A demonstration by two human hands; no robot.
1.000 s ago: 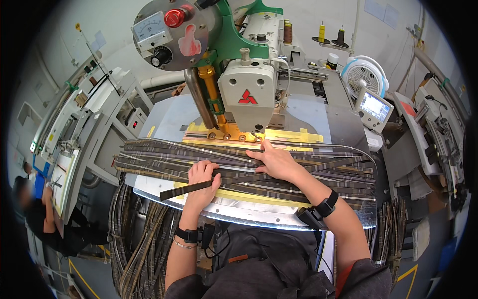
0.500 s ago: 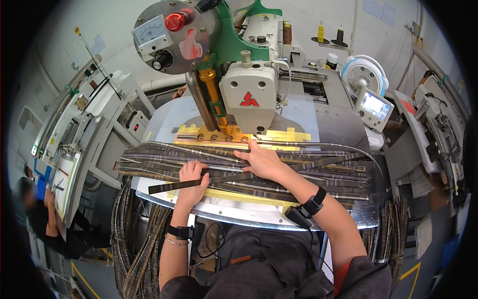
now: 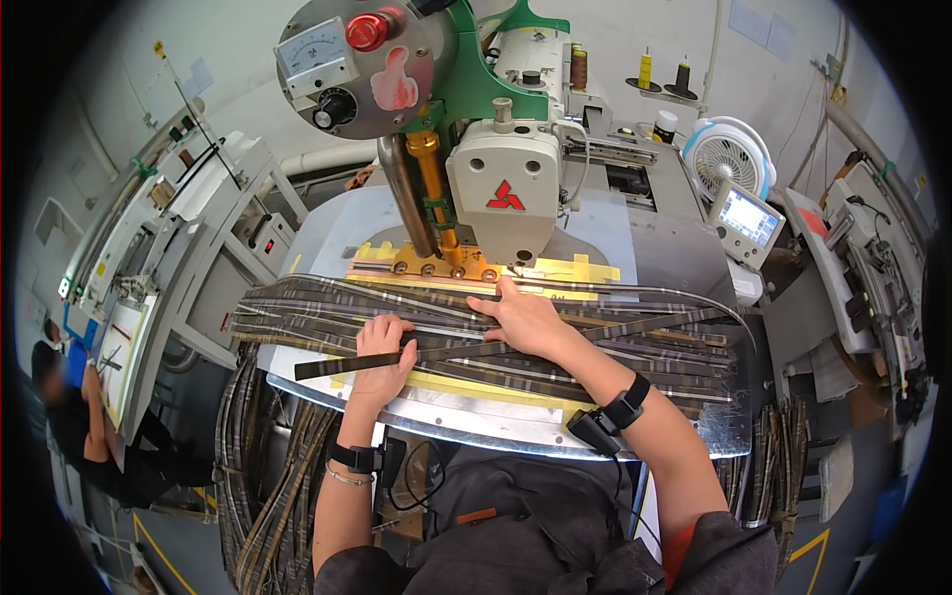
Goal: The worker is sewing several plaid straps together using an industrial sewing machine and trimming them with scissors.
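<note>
A: Where do the strips sit against the hands?

B: A bundle of dark striped strips [image 3: 446,337] lies crosswise right under both, with the left hand [image 3: 377,345] on its middle and the right hand [image 3: 526,321] reaching to its back edge. One loose strip [image 3: 451,353] slants over the top, its end poking out to the left of the left hand

A: And how are they held?

B: The left is palm down, fingers close together and bent over the strips, thumb beside the loose strip; whether it pinches anything, I can't tell. The right is spread between thumb and index finger, the index pointing ahead, near the gold clamp plate [image 3: 441,260]

A: What's underneath?

B: A pale tabletop [image 3: 337,228] with a curved front edge and yellow tape [image 3: 600,275] near the plate. More bunched strips [image 3: 283,476] hang below it on the left

A: And beyond?

B: The white machine head [image 3: 496,159] stands over the plate, with a screen [image 3: 749,218] and a fan [image 3: 727,161] to the right. Off to the left, a person in dark clothing [image 3: 84,446] is at another workstation, and a whitish wall [image 3: 238,40] closes the room
</note>
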